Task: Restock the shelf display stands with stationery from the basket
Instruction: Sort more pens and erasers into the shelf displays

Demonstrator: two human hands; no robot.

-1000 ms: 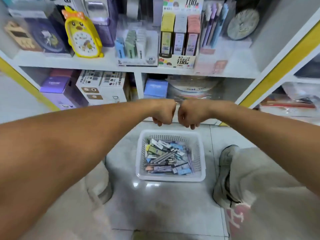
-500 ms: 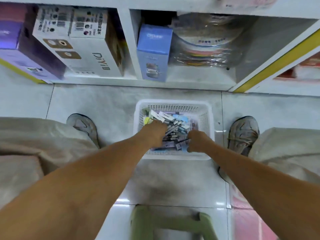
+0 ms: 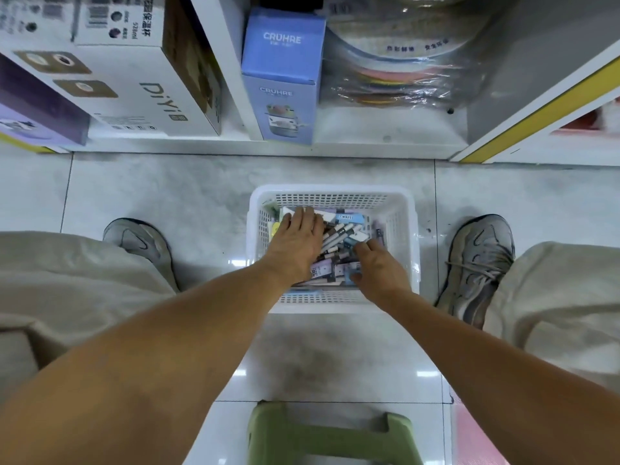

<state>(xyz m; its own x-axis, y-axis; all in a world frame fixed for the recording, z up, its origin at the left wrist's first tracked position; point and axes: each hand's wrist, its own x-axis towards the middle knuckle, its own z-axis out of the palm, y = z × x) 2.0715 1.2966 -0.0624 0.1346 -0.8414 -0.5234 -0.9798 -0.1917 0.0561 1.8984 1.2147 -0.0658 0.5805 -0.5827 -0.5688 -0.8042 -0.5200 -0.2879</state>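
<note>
A white slotted plastic basket stands on the floor tiles between my feet. It is filled with several small stationery packs in blue, purple, yellow and white. My left hand lies flat on the left part of the pile with its fingers straight. My right hand rests on the packs at the near right of the basket, fingers stretched toward the middle and thumb spread beside a blue pack. Neither hand holds anything that I can see. The display stands are out of view.
The bottom shelf runs just beyond the basket and holds a blue CRUHRE box, a white DiYi box, a purple box and wrapped round items. My shoes flank the basket. A green stool stands under me.
My view dropped from the upper shelves to the floor. Both hands went down from fists held together in front of the shelf into the basket, and the left hand has spread flat.
</note>
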